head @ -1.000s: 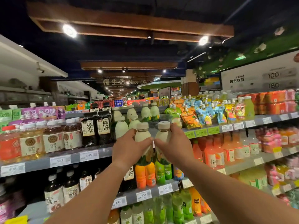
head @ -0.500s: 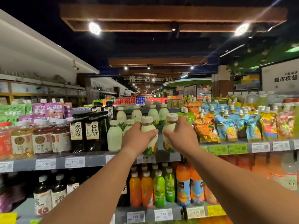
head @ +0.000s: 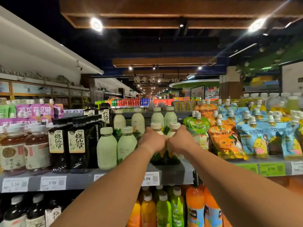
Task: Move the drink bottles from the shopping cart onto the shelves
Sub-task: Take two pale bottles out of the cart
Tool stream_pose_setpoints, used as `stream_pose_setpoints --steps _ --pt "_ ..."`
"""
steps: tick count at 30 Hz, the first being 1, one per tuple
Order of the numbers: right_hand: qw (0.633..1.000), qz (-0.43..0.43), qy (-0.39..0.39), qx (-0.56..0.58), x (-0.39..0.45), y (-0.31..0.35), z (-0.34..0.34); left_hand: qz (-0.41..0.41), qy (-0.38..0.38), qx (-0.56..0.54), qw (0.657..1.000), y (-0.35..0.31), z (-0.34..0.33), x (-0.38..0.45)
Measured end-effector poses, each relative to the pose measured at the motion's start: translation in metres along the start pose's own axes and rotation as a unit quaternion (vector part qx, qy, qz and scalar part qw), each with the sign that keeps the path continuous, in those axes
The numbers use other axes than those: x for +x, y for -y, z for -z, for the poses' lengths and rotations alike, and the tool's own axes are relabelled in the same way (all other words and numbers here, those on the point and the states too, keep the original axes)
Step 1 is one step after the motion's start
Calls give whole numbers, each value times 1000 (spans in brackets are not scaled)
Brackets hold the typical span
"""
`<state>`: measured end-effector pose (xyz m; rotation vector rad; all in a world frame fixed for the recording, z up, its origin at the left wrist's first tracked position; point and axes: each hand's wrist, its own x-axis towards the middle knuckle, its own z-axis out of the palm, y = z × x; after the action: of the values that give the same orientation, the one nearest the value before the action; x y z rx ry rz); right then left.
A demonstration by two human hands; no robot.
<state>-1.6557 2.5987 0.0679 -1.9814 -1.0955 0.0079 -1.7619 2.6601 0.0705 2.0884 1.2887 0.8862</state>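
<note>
On the grey top shelf (head: pixel 173 175), at the middle of the view, two pale green drink bottles stand side by side, each gripped by one hand. Left hand (head: pixel 151 141) is wrapped around the body of the left bottle (head: pixel 156 127), with only the cream cap and shoulder showing above the knuckles. Right hand (head: pixel 181 141) is wrapped likewise around the right bottle (head: pixel 174 126). Both hands touch each other at the knuckles. Bottle bases, printed with green leaves, appear to sit at the shelf surface just behind the front edge; actual contact cannot be confirmed.

Left of the hands, two matching pale green bottles (head: pixel 106 149) stand upright at the shelf front, with four more of the same kind (head: pixel 138 119) further back. Further left stand dark bottles with cream labels (head: pixel 76 142) and, beyond them, brown tea bottles (head: pixel 12 153) with white caps. Right of the hands lie spouted juice pouches: a green one (head: pixel 197 128) just beside the right hand, then orange pouches (head: pixel 226 141) and blue pouches (head: pixel 259 140).

Price tags run along the shelf edge, among them a white tag (head: pixel 150 178) partly hidden by the left forearm and a green tag (head: pixel 272 168) on the right. On the shelf below stand orange and green juice bottles (head: pixel 164 208). No shopping cart shows in the view.
</note>
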Motion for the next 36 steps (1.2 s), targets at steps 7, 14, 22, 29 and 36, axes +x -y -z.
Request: stream_pose_setpoints --steps 7,14,22,29,36 --pt "1000 8 5 7 32 -3 -19 32 15 -25 999 -3 -14 35" --pt "1000 5 -16 9 43 -11 -35 49 22 -90 995 2 -27 51" --pt "999 32 -34 15 31 -10 -22 72 17 -111 991 -7 -22 33" --pt "989 126 -55 53 -2 -1 12 18 -79 -49 995 -40 -3 -7" --pt "968 227 -65 87 -74 32 20 -72 -224 -16 972 -19 48 -94"
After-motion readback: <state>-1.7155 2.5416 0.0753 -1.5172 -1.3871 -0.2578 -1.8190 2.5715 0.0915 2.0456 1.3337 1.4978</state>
